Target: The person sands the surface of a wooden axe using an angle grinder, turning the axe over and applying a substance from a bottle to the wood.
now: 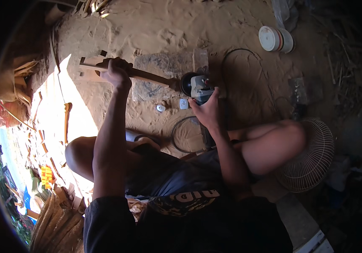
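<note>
My left hand is closed around a long wooden piece, which has flat wider parts at its far left end. The piece slants down to the right. My right hand grips a grey and black angle grinder. Its dark round disc meets the right end of the wood, though whether the two touch I cannot tell. Under the wood a worn flat board lies on the sandy ground. Two small whitish objects, one round and one squarish, sit just below the board.
A white tub stands at the far right. Dark cable loops over the sand near my legs. A round wire fan guard is beside my right knee. Wood scraps and a woven sack lie at the left, by a sunlit patch.
</note>
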`<state>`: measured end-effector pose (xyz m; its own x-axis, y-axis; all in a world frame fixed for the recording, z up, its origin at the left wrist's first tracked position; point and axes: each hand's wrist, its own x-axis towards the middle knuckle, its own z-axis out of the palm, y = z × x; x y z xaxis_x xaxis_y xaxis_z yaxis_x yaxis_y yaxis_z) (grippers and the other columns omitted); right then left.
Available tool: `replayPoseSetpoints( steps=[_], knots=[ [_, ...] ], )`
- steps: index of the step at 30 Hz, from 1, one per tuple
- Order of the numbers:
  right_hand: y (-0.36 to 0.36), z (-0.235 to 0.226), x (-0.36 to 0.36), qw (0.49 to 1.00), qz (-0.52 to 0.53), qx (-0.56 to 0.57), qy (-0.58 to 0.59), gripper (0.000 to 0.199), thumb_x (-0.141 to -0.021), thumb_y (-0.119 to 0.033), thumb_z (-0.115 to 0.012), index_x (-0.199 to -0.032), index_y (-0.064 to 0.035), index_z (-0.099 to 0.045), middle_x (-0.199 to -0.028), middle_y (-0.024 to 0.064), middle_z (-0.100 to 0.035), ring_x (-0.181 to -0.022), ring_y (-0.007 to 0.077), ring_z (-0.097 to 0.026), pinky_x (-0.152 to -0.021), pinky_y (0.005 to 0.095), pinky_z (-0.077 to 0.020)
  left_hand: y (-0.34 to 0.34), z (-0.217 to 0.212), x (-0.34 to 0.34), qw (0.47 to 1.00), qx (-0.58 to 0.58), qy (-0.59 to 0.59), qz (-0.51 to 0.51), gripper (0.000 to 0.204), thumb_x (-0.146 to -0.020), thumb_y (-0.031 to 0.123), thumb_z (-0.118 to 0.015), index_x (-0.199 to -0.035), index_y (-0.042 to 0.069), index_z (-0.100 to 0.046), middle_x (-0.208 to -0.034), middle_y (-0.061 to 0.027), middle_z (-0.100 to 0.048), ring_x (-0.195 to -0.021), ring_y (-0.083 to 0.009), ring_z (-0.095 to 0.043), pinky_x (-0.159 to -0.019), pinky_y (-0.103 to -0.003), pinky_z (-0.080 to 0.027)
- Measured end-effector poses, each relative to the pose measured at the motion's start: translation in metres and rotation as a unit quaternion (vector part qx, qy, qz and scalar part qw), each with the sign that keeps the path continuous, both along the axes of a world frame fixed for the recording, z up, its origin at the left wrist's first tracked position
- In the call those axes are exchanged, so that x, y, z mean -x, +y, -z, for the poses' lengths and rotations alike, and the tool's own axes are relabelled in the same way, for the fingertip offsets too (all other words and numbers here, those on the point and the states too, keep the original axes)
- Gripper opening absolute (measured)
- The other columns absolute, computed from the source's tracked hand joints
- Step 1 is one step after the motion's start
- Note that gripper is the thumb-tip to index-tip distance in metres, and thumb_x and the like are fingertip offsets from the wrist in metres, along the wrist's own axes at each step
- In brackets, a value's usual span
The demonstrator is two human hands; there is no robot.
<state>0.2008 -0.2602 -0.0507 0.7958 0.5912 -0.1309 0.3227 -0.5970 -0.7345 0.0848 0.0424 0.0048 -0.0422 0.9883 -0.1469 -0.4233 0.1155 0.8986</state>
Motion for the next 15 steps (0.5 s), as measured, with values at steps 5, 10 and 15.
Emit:
replayPoseSetpoints(
  steps=[5, 10, 15],
  knots=[
    [0.007, -0.022, -0.003, 0.999, -0.021, 0.024, 0.044, 0.107, -0.083, -0.043, -0.085, -0.154, 0.0161, -0.032, -0.116, 0.038, -0.072, -0.107, 0.0507, -0.073, -0.092, 0.0533, -0.0594, -0.003, -0.003, 0.002, 0.992, -0.053, -0.025, 0.111, 0.024, -0.092, 0.009, -0.056, -0.073, 0.011, -0.042, -0.058, -0.0006, -0.039, -0.044, -0.0144, -0.036, -0.042, -0.033, -0.03],
    [0.012, -0.036, 0.001, 0.995, -0.038, 0.086, 0.04, 0.107, -0.081, -0.042, -0.087, -0.153, 0.016, -0.033, -0.114, 0.0373, -0.072, -0.107, 0.0505, -0.074, -0.092, 0.0527, -0.0596, -0.007, -0.008, -0.006, 0.988, -0.07, -0.006, 0.138, 0.017, -0.09, 0.008, -0.058, -0.079, 0.009, -0.045, -0.057, -0.0007, -0.037, -0.044, -0.0149, -0.036, -0.04, -0.034, -0.03],
    [0.006, -0.015, -0.002, 0.999, -0.004, 0.04, 0.024, 0.105, -0.081, -0.042, -0.087, -0.151, 0.0168, -0.036, -0.114, 0.0368, -0.072, -0.107, 0.0497, -0.074, -0.093, 0.0524, -0.0591, -0.01, -0.011, -0.006, 0.985, -0.088, -0.017, 0.144, 0.013, -0.089, 0.007, -0.06, -0.085, 0.009, -0.048, -0.058, -0.0009, -0.038, -0.044, -0.0144, -0.037, -0.04, -0.034, -0.031]
  ],
)
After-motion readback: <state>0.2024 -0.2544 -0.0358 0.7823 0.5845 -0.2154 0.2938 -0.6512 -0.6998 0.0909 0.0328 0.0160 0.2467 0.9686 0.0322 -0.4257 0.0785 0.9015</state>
